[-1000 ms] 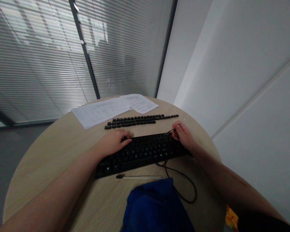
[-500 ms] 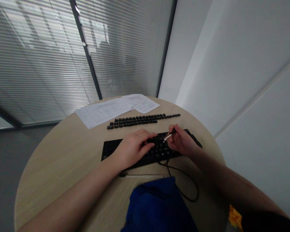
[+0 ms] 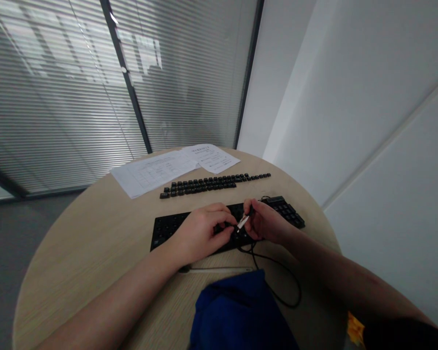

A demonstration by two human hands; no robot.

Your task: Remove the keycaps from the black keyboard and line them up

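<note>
A black keyboard lies in front of me, with its left and middle keys partly removed and the number pad still capped at the right. My left hand rests over its middle, thumb and fingertips pinched together; whatever is between them is too small to name. In my right hand is a small tool with a pale flat end and a dark grip, pointing down and left. Its tip is close to my left fingertips, above the keys. Contact between tip and fingers cannot be made out.
Loose black keycaps lie in rows behind the keyboard. Printed papers are at the round table's far side. A thin pale stick with a dark end and a looped cable lie near me, by blue cloth.
My right hand has moved left and slightly down, bringing the tool to my left hand. The left thumb and fingers have drawn closer together. The number pad shows more fully.
</note>
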